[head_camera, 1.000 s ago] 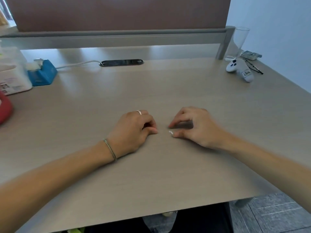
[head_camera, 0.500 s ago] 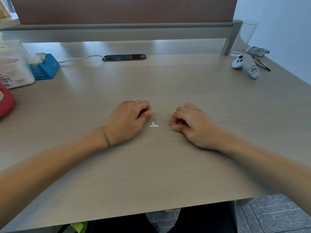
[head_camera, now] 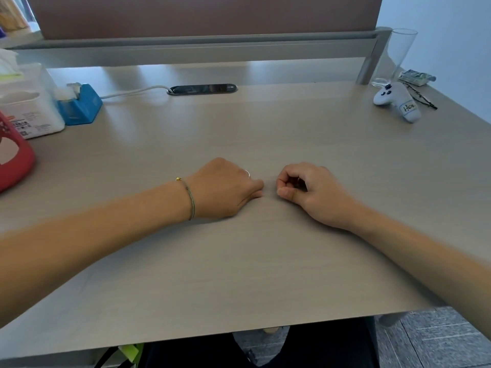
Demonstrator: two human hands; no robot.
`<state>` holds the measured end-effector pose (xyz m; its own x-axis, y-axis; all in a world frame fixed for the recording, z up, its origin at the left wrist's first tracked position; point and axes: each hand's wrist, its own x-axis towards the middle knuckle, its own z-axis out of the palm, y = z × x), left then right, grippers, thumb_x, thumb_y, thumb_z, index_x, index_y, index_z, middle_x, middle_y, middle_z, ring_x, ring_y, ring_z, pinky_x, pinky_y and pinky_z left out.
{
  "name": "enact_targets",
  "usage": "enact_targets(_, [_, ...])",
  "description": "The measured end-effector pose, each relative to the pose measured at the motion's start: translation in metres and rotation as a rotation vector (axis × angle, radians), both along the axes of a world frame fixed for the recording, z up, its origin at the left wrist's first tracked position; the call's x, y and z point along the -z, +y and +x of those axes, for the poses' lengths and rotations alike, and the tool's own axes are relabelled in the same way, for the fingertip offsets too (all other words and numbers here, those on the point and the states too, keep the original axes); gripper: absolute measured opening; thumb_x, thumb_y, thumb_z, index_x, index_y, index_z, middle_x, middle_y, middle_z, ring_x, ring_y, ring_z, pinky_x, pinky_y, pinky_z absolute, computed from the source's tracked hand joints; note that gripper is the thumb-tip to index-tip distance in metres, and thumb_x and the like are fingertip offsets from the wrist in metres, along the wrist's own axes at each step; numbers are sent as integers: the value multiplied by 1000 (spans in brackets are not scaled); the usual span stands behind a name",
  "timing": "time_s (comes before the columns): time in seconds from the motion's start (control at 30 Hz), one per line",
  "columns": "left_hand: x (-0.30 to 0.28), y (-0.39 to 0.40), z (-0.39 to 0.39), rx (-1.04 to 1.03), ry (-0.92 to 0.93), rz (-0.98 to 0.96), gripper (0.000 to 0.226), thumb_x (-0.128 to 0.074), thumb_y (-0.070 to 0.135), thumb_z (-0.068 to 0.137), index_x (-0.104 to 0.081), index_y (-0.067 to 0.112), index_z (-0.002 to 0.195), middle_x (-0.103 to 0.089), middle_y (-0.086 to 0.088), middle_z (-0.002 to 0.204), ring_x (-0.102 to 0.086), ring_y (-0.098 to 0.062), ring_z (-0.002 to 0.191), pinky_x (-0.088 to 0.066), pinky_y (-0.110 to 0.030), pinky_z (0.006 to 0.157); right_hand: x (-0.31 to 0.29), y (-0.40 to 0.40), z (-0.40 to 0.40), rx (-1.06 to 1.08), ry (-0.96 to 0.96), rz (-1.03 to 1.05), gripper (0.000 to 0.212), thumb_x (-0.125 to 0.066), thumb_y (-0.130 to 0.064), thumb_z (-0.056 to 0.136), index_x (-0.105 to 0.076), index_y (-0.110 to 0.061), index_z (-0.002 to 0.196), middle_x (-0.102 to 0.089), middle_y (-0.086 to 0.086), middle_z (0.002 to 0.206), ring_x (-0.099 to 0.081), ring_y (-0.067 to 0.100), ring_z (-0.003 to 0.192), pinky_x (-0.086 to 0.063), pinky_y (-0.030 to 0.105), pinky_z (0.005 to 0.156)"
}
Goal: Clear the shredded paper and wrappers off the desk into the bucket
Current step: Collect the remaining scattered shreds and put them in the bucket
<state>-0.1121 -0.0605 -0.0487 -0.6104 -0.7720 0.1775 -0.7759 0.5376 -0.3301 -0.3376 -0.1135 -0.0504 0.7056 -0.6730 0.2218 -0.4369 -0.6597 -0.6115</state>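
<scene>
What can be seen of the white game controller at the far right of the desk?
The white game controller lies flat on the desk near its far right corner, apart from both hands. It looks like smooth plastic, with dark buttons and a thumbstick on its left end and a handwritten label on the grip nearer the camera. A clear glass stands just behind it; a thin dark object lies close on its right.

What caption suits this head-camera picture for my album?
Two hands, left and right, rest with curled fingers close together on a wooden desk; no paper scraps show.

Red bucket (head_camera: 16, 166), blue tape dispenser (head_camera: 81, 107)
</scene>
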Motion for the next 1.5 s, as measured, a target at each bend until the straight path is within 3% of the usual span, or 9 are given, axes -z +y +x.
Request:
enact_targets(0.2, [-5, 4, -2, -160, 160, 177, 30, -32, 41, 105, -45, 22, 86, -55, -1, 73, -47, -27, 66, -33, -36, 60, -2, -2, 5, 28, -26, 72, 15, -67, -15, 93, -62, -24, 81, -65, -6, 77, -55, 6, 69, -43, 23, 68])
enact_targets(0.37, [-10, 10, 10, -214, 900, 387, 37, -41, 32, 98, -37, 20, 64, -37, 7, 54, -35, -6, 50, -33, -28, 54, -17, -7, 19, 57, -120, 275, 23, -58, -10, 99, -60, -22, 79, -69, -5, 71, -64, 10, 70, -50, 32, 73])
enact_targets(0.5, [-24, 14, 22, -321, 1463, 532, 43, -41, 16, 107, -37, 14, 65, -34, 8, 51, -26, -8, 43, -25, -19, 41, -32, -7, 37, 56, -219, 416, 20, -52, -9, 102, -58, -17, 84, -70, -6, 72, -63, 11, 73, -45, 30, 71])
enact_targets(0.6, [-27, 16, 30, -355, 1303, 412, 43, -42, 19, 107, -40, 15, 64, -38, 11, 50, -32, -7, 45, -30, -21, 46, -41, -9, 47, 55, -225, 375, 18, -53, -9, 101, -58, -16, 85, -70, -5, 73, -64, 10, 73, -45, 30, 71])
enact_targets(0.73, [-20, 23, 19, -413, 640, 305, 40, -44, 33, 104, -40, 23, 65, -46, 5, 59, -49, -22, 64, -36, -36, 61, -42, -15, 51, 66, -204, 349, 21, -54, -10, 101, -58, -17, 82, -67, -5, 70, -62, 12, 72, -44, 32, 69])
enact_targets(1.0, [-27, 25, -14, -352, -3, 241, 30, -26, 40, 108, -50, 22, 109, -58, -6, 83, -40, -26, 68, -29, -33, 62, -34, -15, 45, 83, -204, 417, 23, -52, -9, 102, -57, -17, 81, -66, -2, 70, -62, 12, 71, -47, 31, 68])
enact_targets(1.13, [-24, 25, -15, -300, -101, 245, 13, -30, 29, 106, -37, 22, 97, -54, -5, 82, -40, -27, 64, -30, -34, 59, -32, -14, 45, 87, -206, 448, 24, -53, -8, 102, -57, -17, 80, -65, 0, 70, -61, 18, 74, -47, 34, 69])
enact_targets(1.3, [-31, 14, -17, -281, -108, 323, 23, -31, 30, 105, -50, 17, 101, -50, -8, 76, -42, -27, 70, -32, -34, 64, -27, -13, 51, 72, -191, 461, 24, -55, -9, 101, -57, -18, 79, -65, 1, 68, -61, 19, 72, -46, 31, 65])
enact_targets(1.5, [-19, 12, 3, -268, 357, 358, 28, -48, 24, 94, -41, 15, 68, -42, 2, 54, -37, -14, 50, -31, -36, 57, -28, -12, 54, 76, -212, 473, 23, -54, -11, 101, -58, -18, 80, -67, -2, 67, -62, 18, 73, -47, 34, 67])
